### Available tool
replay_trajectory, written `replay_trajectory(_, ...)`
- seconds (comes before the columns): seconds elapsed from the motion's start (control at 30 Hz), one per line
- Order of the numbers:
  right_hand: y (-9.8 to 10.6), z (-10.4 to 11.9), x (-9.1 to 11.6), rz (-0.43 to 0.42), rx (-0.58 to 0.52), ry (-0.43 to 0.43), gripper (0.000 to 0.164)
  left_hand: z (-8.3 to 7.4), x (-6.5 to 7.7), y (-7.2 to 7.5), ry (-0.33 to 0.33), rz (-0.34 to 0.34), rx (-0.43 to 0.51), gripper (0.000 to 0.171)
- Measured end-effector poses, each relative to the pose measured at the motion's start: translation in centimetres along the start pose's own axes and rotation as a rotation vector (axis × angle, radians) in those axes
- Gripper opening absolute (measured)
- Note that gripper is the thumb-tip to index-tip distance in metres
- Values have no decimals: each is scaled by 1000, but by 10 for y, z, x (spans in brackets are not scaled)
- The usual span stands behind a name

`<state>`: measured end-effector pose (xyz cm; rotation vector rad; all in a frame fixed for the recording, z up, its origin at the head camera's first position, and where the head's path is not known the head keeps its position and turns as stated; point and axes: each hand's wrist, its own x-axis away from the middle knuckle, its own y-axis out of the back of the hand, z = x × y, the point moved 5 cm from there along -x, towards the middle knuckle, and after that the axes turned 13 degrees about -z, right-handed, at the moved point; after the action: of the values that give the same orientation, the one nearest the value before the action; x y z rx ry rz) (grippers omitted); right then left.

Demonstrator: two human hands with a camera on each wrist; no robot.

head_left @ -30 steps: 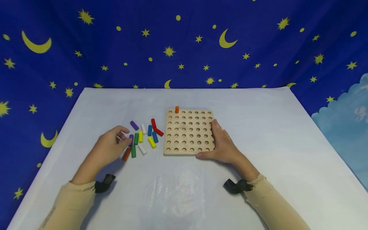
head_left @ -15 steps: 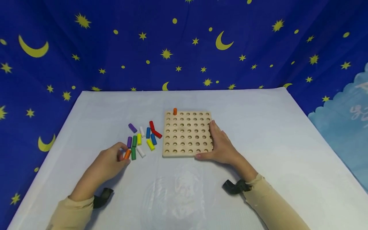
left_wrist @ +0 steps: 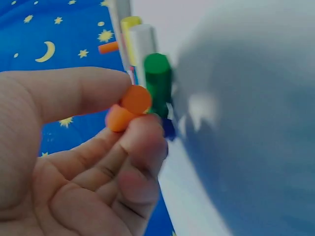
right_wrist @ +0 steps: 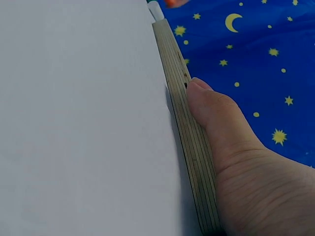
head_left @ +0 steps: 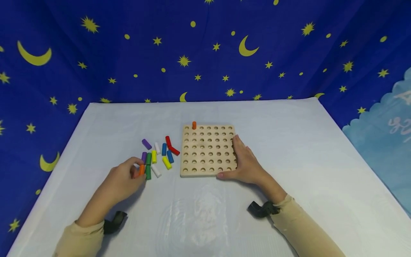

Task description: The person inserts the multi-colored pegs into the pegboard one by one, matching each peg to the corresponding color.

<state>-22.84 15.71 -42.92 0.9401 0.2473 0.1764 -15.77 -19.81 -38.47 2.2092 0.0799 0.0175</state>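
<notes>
At the left end of a group of loose pegs, my left hand [head_left: 120,180] pinches an orange peg [head_left: 142,170] between thumb and fingertips. The left wrist view shows this orange peg [left_wrist: 136,100] end-on, close beside a green peg [left_wrist: 158,81]. My right hand [head_left: 247,164] rests against the near right corner of a square wooden pegboard [head_left: 199,175], fingers extended along its right side and thumb at the front edge. In the right wrist view the thumb [right_wrist: 214,110] lies against the board's layered side [right_wrist: 189,137]. A second orange peg [head_left: 194,125] stands upright in the back row.
Between the left hand and the board lie purple [head_left: 146,144], green [head_left: 148,172], yellow [head_left: 166,163], white [head_left: 156,170], blue [head_left: 170,156] and red pegs [head_left: 174,151]. The white table [head_left: 282,135] meets a blue star-patterned cloth [head_left: 205,46] at the back.
My left hand has moved from beside the purple peg down to the orange peg and now pinches it, turned more upright. The right hand stays at the board; the head view has shifted slightly.
</notes>
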Motion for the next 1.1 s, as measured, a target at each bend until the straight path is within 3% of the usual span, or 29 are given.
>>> replay_trajectory(0.2,2,-1,0,-2,4,-8,147,-28,-24,6,-45,-34,116,37)
replay_trajectory(0.4,2,-4,0,-1,4,-20,147,-59,-69,-1,-58,-38,181,41)
replay_trajectory(0.53,2,-5,1,-3,4,-24,146,-72,-101,-12,-37,-29,180,42)
replay_trajectory(0.77,1,-3,1,3,-1,-23,146,-73,-139,-37,51,-2,197,39)
replay_trajectory(1.1,-1,-1,0,11,3,-20,146,-72,-157,-57,78,-61,202,34)
